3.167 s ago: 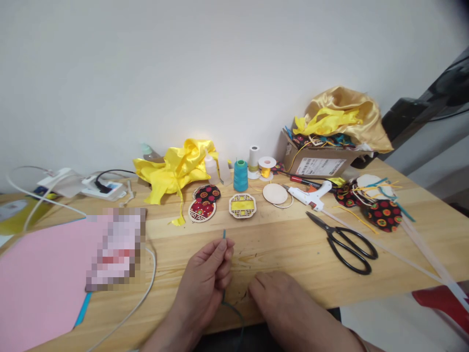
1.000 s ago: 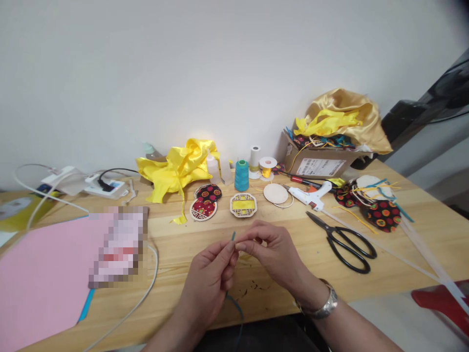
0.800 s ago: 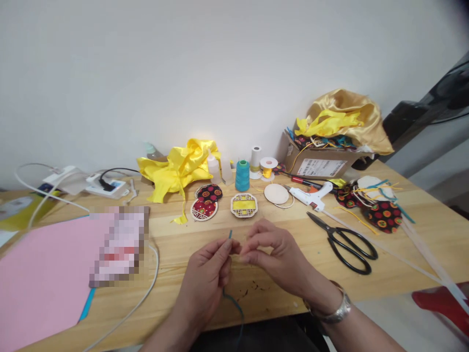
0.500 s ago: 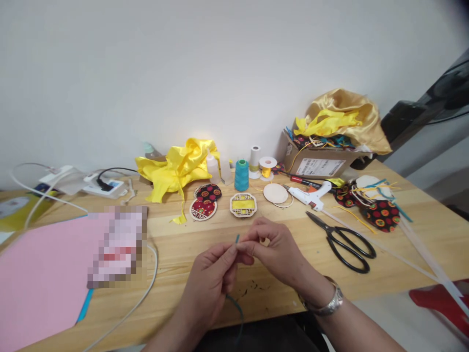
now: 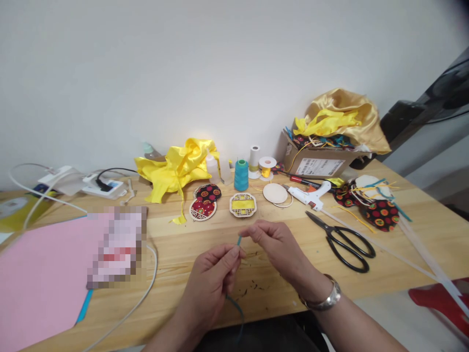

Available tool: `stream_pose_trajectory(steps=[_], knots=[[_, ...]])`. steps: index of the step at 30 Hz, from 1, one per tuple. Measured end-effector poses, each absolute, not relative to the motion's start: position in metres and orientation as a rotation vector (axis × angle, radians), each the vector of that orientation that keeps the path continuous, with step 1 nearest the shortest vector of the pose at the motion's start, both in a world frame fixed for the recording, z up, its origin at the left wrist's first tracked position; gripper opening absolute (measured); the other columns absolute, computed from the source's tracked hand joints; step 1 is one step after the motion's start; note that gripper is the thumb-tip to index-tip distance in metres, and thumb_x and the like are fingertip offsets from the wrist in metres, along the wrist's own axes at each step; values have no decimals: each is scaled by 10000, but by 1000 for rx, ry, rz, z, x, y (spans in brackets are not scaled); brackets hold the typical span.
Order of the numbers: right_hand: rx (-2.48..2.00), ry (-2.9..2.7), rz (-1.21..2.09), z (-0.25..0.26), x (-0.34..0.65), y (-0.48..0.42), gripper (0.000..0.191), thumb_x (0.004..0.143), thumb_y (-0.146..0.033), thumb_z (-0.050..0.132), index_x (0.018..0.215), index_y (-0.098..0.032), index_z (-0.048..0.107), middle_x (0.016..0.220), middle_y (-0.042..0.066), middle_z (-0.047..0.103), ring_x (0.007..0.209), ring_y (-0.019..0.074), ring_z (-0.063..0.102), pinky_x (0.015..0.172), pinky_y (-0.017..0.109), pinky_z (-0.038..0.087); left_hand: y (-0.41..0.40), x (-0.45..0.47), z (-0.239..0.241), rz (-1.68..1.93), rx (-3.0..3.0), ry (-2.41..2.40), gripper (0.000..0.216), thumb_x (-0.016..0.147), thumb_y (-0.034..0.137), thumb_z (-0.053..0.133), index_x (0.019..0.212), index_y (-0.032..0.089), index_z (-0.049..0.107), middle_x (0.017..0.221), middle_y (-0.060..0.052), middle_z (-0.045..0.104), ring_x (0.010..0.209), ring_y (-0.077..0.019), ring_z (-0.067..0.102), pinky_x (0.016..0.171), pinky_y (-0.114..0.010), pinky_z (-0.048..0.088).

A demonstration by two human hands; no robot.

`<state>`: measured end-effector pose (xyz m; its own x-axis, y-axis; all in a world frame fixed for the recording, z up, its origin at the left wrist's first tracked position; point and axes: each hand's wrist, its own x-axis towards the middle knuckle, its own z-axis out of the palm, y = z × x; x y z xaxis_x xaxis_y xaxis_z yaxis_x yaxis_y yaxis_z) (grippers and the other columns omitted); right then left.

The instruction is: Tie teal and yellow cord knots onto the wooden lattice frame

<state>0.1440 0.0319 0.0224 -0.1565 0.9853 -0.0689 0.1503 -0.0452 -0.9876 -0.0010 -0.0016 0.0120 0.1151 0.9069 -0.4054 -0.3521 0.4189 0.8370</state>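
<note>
Between thumb and finger, my left hand [image 5: 216, 274] pinches a thin teal cord [image 5: 237, 310], whose long end hangs down below it over the table's front edge. My right hand [image 5: 273, 247] has its fingertips closed on the short upper end that sticks out of the left hand. Just beyond the hands lies a wooden lattice frame [image 5: 243, 205] with a yellow panel. To its left is a wood-rimmed piece [image 5: 203, 209] with red and black patterned fabric. A teal thread spool [image 5: 241, 175] stands behind the frame.
Black scissors [image 5: 342, 242] lie open to the right, near a white glue gun [image 5: 309, 195]. A pale wooden disc [image 5: 275, 193] rests beside it. Yellow satin [image 5: 179, 164] is heaped at the back; a fabric-filled cardboard box [image 5: 311, 161] stands back right. Pink sheets [image 5: 44, 274] cover the left.
My right hand has shifted slightly up and away from the left fingertips, its fingers now on the cord's upper end. My left hand keeps its pinch on the cord.
</note>
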Motion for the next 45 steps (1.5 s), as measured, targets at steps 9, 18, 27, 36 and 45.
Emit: stream_pose_trajectory(steps=[9,18,27,36,45], knots=[[-1112,-1128,1758,14,146,30,248,646,-320,706,818,-143,721,569,-34,553,559,69,420,561,215,307,-2,0,12,985,667,1068,202,669,324,698,643,126,660,470,69,379,398,-32,254,368,-169,186],[-1008,-1109,1757,15,145,32,157,651,-238,691,603,-122,597,545,-36,534,538,69,442,561,218,325,-1,-4,7,895,854,1057,213,740,347,628,690,145,672,485,59,385,436,-60,283,410,-194,219],[-715,-930,1784,34,168,39,187,790,-281,599,690,-136,536,641,-3,578,464,42,447,438,177,273,10,-13,12,795,1626,1287,206,821,268,509,740,198,684,756,-25,612,762,-176,534,719,-291,401],[-634,-934,1477,57,183,48,134,802,-210,588,690,-148,546,672,-11,581,525,42,483,475,164,319,25,-30,-6,890,2192,1580,245,826,191,475,974,209,669,1169,-118,518,976,-249,474,866,-459,399],[-803,-1165,1368,52,165,44,119,822,-224,554,719,-170,526,660,-15,577,546,72,499,499,198,364,-5,-21,34,681,1202,1197,301,823,393,493,779,172,693,722,-69,670,621,-183,588,591,-310,461]])
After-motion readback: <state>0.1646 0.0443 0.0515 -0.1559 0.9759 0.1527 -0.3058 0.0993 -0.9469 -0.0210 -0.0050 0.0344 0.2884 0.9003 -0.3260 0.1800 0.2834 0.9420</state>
